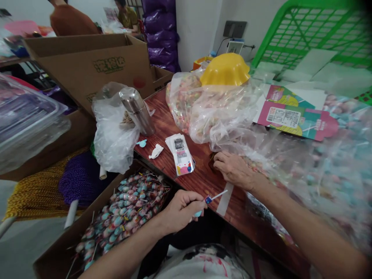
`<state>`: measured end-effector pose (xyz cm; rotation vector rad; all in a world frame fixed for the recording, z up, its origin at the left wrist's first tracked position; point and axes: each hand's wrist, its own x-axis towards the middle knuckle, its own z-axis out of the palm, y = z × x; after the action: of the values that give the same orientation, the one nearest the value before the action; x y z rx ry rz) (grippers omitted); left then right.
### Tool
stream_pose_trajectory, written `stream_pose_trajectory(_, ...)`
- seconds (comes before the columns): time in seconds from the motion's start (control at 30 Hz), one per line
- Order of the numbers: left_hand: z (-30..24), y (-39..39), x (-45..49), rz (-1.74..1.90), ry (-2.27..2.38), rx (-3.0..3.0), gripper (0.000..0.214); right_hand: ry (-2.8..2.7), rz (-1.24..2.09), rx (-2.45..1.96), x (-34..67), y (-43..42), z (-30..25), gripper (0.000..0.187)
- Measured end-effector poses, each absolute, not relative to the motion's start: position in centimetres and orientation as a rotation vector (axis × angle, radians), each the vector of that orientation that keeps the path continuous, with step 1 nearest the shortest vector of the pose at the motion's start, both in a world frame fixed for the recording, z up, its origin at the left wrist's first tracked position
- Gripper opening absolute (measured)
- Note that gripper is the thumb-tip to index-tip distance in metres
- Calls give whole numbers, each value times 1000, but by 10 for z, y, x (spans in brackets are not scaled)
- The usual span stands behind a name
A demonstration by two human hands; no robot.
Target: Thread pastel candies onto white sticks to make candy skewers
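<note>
**Left hand (186,207) grips the stick (220,194) while the right hand (232,168) dips by the bags (200,116)**

And here's the stick, held just off the near edge of the worktop (200,155). The left fingers are closed on it at the blue band (208,199), with the white end pointing out over that edge. A light blue piece (198,213) peeps from beneath those fingers; whether it's joined to the stick, I can't tell.

Over to the right: those fingers curl down at a brown thing (213,164), a little in from the near edge, beside the bags. Their tips are hidden, so holding or merely touching, no telling.

Now, how to do this well? I'd say a light pinch at the band, firm enough to stop the stick rolling, and no squeeze on the blue piece. Better to bring the stick in over the worktop too, since a slip out here looks likely to drop it in the lap. The white end lines up with the tape (225,199) at the edge; lifting it clear should prevent a snag.

For the right hand, a small pick-up with the fingertips looks wise: loose plastic sits close by and could catch. And the labels (180,155), near that same edge, want a wide berth from both wrists.
</note>
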<state>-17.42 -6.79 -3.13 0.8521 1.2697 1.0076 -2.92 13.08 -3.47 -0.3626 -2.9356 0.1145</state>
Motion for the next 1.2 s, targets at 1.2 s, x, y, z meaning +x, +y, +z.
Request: stream_pose_trajectory(1.2, -19, -31, -127, 1023, 924, 494, 26, -2414, 410, -571, 47, 37, -12, 26)
